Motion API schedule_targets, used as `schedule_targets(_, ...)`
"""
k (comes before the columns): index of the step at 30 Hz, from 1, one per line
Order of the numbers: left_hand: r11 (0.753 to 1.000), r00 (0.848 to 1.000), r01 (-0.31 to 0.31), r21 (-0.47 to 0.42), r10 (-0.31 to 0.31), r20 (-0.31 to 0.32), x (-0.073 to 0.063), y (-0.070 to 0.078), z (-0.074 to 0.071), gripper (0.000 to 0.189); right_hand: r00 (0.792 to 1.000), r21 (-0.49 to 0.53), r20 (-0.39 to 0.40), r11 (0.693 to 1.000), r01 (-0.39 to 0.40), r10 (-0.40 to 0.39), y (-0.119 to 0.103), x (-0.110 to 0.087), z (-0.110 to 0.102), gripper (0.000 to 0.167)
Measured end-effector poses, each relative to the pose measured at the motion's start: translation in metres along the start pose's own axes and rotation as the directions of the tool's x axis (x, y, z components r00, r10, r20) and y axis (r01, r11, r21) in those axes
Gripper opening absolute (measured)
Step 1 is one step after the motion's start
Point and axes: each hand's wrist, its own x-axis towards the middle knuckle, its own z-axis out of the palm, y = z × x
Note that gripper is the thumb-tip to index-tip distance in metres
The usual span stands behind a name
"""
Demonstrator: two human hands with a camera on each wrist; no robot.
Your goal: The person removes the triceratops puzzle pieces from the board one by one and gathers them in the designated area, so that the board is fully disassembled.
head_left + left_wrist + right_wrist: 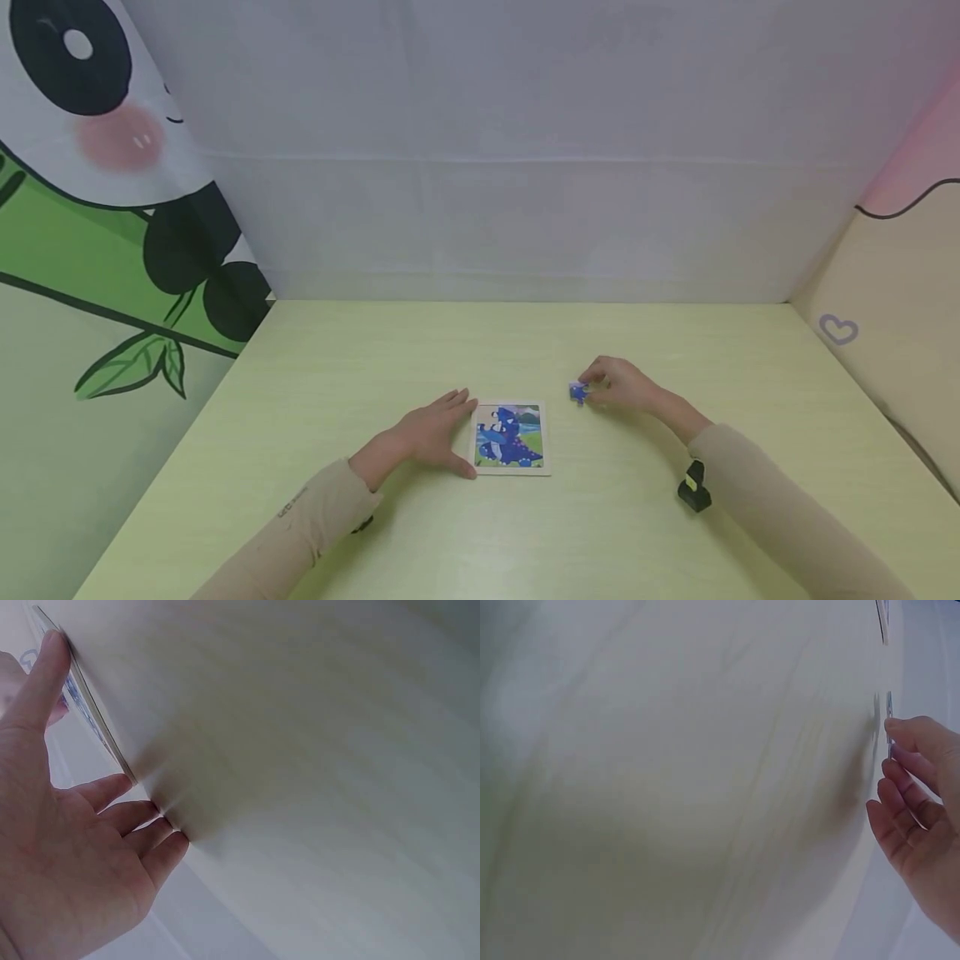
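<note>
A small square jigsaw puzzle (510, 435) lies in a pale frame on the table, showing a blue dinosaur on a green and blue scene. My left hand (433, 435) rests beside it, thumb and forefinger spread along the frame's left edge. In the left wrist view, the thumb and fingertip of the left hand (82, 847) touch the thin edge of the puzzle frame (97, 720). To the right of the puzzle, my right hand (621, 385) pinches a blue puzzle piece (577, 392) between thumb and finger. The right wrist view shows this piece (889, 712) edge-on, close over the table.
The pale yellow table (375, 358) runs back to a light grey wall (525, 225). A panel with a cartoon panda (82, 150) stands on the left, and a cream panel with a heart drawing (837, 329) on the right. A black device (694, 487) hangs at the right wrist.
</note>
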Motion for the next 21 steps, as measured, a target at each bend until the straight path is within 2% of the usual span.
schedule_targets(21,1.0,1.0,-0.003,0.0,0.003,0.003,-0.0014,0.0008,-0.0009,0.105,0.998,-0.008,0.025,0.998,-0.063,0.063,0.0051,-0.0033,0.003,0.023)
